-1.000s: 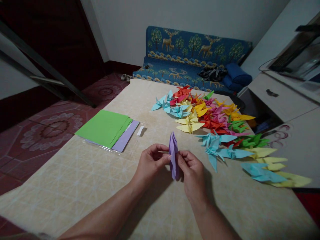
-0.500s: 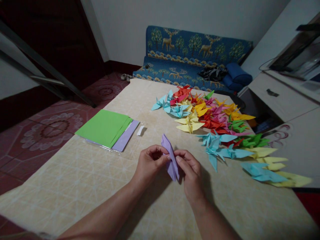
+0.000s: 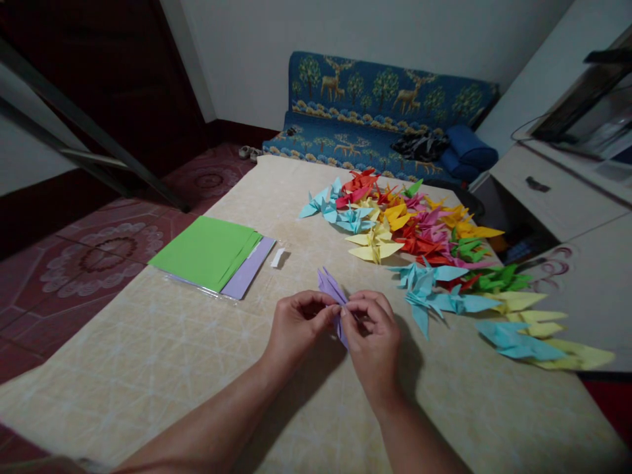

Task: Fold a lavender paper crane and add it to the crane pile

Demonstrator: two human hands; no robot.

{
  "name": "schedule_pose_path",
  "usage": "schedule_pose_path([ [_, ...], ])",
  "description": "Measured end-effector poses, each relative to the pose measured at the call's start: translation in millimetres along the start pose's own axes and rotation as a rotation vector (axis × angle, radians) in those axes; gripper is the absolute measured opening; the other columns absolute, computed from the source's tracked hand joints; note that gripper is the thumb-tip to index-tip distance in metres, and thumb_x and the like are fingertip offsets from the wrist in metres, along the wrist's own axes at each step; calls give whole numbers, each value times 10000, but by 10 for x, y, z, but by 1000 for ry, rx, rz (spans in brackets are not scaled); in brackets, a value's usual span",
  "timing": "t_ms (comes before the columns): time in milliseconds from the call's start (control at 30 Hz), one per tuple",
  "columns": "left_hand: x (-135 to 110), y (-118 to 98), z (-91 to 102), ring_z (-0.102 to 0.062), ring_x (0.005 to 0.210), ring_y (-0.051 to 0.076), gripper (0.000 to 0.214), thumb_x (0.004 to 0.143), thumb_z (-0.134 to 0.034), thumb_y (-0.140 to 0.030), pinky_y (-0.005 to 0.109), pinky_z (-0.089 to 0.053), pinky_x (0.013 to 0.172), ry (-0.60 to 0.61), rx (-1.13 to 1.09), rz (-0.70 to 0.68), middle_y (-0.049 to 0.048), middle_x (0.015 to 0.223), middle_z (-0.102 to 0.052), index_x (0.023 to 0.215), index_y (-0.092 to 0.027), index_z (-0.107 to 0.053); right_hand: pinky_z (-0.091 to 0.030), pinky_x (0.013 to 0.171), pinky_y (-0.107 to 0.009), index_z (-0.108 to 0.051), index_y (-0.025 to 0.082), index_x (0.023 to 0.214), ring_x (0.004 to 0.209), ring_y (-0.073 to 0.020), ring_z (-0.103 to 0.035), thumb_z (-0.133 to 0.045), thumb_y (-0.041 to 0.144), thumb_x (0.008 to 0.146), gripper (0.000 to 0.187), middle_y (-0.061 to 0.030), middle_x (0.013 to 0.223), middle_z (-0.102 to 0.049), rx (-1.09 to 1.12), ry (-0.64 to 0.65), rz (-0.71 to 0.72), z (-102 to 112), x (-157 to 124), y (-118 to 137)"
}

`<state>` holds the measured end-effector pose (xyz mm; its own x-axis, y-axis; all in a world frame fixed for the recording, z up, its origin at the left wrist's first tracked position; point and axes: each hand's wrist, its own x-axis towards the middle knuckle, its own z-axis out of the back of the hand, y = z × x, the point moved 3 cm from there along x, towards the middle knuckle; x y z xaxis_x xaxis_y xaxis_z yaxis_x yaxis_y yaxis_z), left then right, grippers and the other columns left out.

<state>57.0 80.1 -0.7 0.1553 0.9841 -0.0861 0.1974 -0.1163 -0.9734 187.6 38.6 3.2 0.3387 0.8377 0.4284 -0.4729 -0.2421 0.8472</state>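
A folded piece of purple origami paper (image 3: 330, 283) is held above the table, its split tip pointing away from me. My left hand (image 3: 302, 322) pinches its left side between thumb and fingers. From the right, my right hand (image 3: 374, 332) pinches it too, and the fingertips of both hands meet at its middle. Its lower end shows partly between the hands; the rest is covered by fingers. To the right lie many folded paper cranes, the nearest a light blue crane (image 3: 422, 296).
Green paper sheets (image 3: 207, 250) rest on purple sheets (image 3: 248, 270) at the left of the table (image 3: 162, 368). Beside them is a small white paper piece (image 3: 278, 257). Beyond the table stands a blue patterned sofa (image 3: 345, 131); a white cabinet (image 3: 582, 276) is at right.
My right hand has moved left and closed in on the paper's middle. The purple paper looks narrower, with its far tip now split in two.
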Motion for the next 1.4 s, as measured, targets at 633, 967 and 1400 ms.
schedule_pose_path([
  [633, 39, 52, 23, -658, 626, 132, 199, 704, -756, -217, 244, -534, 631, -34, -107, 52, 10, 689, -689, 782, -157, -584, -544, 700, -323, -717, 215, 964, 846, -184, -624, -545, 100, 860, 232, -102, 1090, -552, -194, 126, 229, -55, -26, 65],
  [967, 53, 28, 45, -615, 533, 100, 305, 670, -800, -230, 201, -476, 560, -44, -165, 71, -26, 612, -671, 803, -171, -532, -557, 733, -324, -711, 222, 942, 882, -191, -630, -541, 118, 867, 213, -101, 1118, -554, -124, 162, 193, -95, -71, 92],
  [1400, 63, 5, 26, -584, 512, 91, 300, 697, -764, -187, 189, -445, 535, 96, -69, 30, -30, 603, -662, 832, -185, -497, -519, 610, -275, -680, 170, 853, 690, -192, -663, -728, 406, 737, 267, -54, 772, -711, 406, 246, -526, -39, 84, -145],
])
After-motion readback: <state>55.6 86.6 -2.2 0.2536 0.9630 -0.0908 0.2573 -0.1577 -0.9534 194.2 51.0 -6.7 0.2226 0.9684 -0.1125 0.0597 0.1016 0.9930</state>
